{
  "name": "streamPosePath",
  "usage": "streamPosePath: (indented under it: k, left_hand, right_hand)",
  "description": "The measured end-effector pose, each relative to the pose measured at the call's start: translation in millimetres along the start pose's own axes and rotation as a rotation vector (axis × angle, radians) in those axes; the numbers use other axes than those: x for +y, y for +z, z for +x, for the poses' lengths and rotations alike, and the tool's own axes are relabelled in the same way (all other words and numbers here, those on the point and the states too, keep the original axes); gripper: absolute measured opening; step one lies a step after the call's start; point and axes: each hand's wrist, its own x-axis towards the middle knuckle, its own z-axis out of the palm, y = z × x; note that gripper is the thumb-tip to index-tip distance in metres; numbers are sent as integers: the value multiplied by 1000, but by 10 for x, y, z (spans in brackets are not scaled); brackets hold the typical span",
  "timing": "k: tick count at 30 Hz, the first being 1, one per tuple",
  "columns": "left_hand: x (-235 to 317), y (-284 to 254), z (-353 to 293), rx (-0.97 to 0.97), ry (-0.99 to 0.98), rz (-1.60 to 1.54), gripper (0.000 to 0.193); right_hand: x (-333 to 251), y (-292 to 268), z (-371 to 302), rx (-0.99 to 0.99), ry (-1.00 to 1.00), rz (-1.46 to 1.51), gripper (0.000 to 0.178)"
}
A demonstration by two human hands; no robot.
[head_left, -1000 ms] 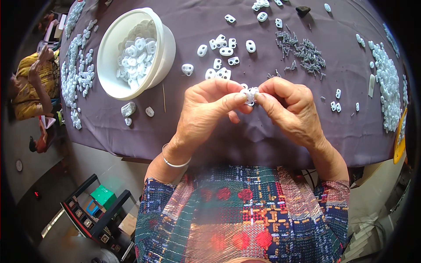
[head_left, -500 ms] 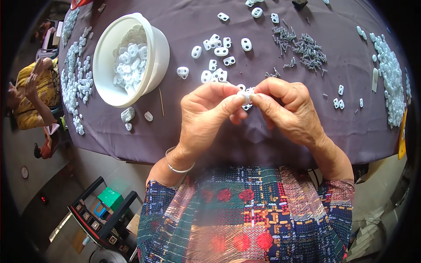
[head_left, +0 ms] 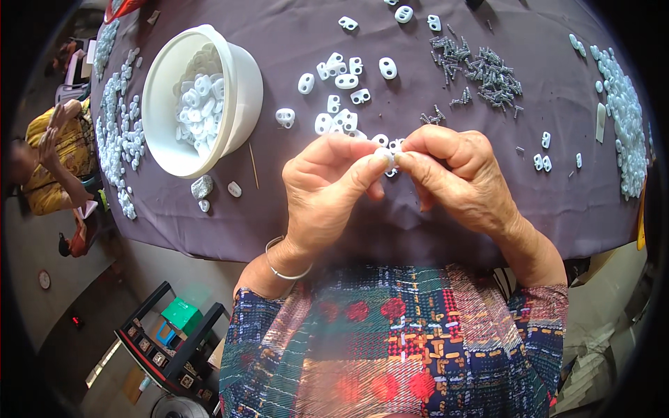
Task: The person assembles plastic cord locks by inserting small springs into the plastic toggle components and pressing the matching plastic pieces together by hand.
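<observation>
Pinching one small white piece [head_left: 387,157] between both hands (left [head_left: 327,188], right [head_left: 456,177]), fingertips hiding its shape

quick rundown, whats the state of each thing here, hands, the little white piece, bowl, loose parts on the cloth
left hand: pinching the small white piece with thumb and fingertips
right hand: pinching the same piece from the other side
small white piece: held between both hands above the cloth, mostly hidden
white bowl: tilted, partly filled with white pieces
loose white pieces: scattered on the purple cloth
metal springs: loose pile, untouched
</observation>
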Motion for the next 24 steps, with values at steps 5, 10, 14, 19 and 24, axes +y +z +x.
streamPosePath:
  k: [5, 10, 14, 19, 24]
  left_hand:
    - [-4, -1, 3, 2, 14, 16, 10]
    - [-19, 1, 18, -1, 0, 2, 10]
    - [-23, 6, 34, 3, 6, 13, 11]
    - [-21, -9, 46, -28, -23, -20, 12]
    - [-7, -31, 87, -83, -96, -221, 12]
  right_hand:
    - [22, 8, 3, 3, 35, 46, 14]
    - [8, 9, 16, -14, 57, 48, 14]
    - [24, 4, 33, -4, 37, 26, 14]
    - [146, -2, 67, 72, -280, -242, 9]
    - [38, 58, 14, 137, -385, -427, 13]
